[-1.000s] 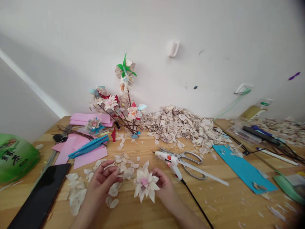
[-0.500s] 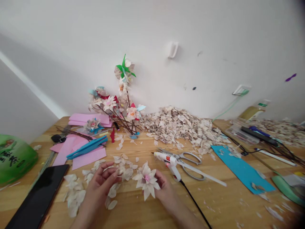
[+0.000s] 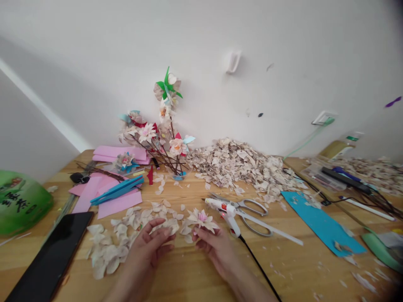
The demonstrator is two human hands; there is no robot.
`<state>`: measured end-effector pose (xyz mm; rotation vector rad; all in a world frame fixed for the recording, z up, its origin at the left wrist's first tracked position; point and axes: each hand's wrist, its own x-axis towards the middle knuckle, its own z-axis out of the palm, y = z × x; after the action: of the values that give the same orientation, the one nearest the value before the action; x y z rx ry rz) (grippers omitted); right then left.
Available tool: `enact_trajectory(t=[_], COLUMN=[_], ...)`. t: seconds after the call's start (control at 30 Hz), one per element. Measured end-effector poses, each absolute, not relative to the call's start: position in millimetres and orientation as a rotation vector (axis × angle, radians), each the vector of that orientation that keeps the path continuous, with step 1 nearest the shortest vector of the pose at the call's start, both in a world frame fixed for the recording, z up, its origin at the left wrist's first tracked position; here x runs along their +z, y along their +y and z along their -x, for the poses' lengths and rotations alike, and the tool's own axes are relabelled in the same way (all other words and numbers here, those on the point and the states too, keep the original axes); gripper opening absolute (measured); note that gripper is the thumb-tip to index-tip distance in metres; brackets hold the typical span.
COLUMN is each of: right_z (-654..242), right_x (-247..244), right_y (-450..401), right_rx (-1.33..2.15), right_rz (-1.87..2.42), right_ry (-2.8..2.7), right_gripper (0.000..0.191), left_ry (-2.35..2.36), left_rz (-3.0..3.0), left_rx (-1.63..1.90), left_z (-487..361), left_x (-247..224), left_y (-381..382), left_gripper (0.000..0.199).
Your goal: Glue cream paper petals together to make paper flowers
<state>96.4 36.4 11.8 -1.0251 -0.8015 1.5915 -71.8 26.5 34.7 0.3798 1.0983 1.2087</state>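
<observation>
My right hand [image 3: 215,247] pinches a handmade flower [image 3: 202,219] by its underside; it has pale pointed petals and a pink centre. The bloom is tilted, its face turned upward. My left hand [image 3: 151,245] hovers to the left of it, fingers loosely curled and apart, with no object visible in it. Loose dried petals [image 3: 108,253] lie spread beside and beyond this hand, some partly hidden by its fingers. Right of the flower, a white glue gun [image 3: 223,209] with a small red light rests against silver scissors [image 3: 252,206].
Behind stand finished flowers [image 3: 147,132] on twigs and a large petal heap [image 3: 239,163]. Blue tweezers [image 3: 118,189] lie on pink paper [image 3: 121,204]. A phone [image 3: 53,251] is at left, blue paper [image 3: 321,222] at right. The glue gun's black cord [image 3: 258,264] runs toward me.
The flower has moved up and to the right and tipped so its face points upward. My left hand has shifted right, closer to it. The view has shifted slightly.
</observation>
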Motion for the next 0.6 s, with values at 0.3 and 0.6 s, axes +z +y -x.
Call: enact_trajectory(t=[0.3,0.6], right_z=[-93.8,-92.0], right_x=[8.6,4.7], right_y=[38.9,35.1], right_rx=[1.566,1.311], right_rz=[1.074,1.148], right_ry=[-0.529,-0.653], right_gripper=[0.032,0.019], left_ry=[1.174,1.149], left_rz=[-0.208,-0.265], left_rx=[1.078,1.086], left_z=[44.3,32.9], left_x=[41.3,47.6], left_y=[29.8,27.6], left_gripper=[0.024,0.028])
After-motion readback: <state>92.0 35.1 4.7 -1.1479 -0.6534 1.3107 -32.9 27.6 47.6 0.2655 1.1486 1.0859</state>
